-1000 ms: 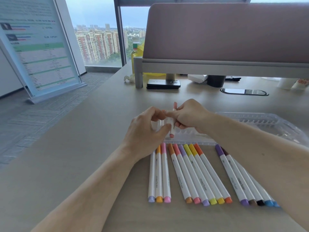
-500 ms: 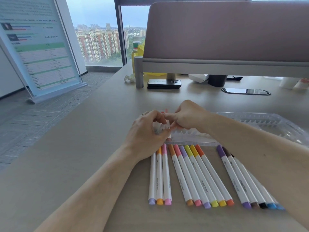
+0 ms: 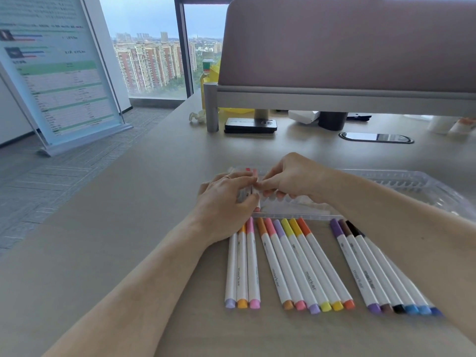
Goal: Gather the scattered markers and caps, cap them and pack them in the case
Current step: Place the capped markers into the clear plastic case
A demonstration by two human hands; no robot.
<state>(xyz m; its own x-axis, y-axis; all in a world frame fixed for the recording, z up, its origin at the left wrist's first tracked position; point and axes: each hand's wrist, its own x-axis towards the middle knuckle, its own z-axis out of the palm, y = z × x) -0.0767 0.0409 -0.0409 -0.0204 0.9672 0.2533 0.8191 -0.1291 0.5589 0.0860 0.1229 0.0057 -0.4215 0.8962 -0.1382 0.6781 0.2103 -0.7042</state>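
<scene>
Clear case [image 3: 425,184] edge just beyond marker rows [image 3: 304,264], left grip [image 3: 224,210] and right grip [image 3: 293,179] pinching one marker [image 3: 255,173], desk [image 3: 116,240] wide leftward

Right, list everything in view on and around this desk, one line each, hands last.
left marker group: three, white barrels with lavender, orange and pink caps; desk, front left.
middle marker group: six, brown-orange, pink, purple, two yellow, orange; desk, centre.
right marker group: at least six, purple, brown, black, blues; partly under the right forearm.
case: one, clear plastic, open; behind the markers.
held marker: one, white with a pinkish tip; between both hands, over the case.
black device: one; by the divider post.
divider: one, mauve; far side of the desk.
sign stand: one, pale blue-green; floor, left.
desk: one, beige.
left hand and right hand: two; both grip the held marker.
</scene>
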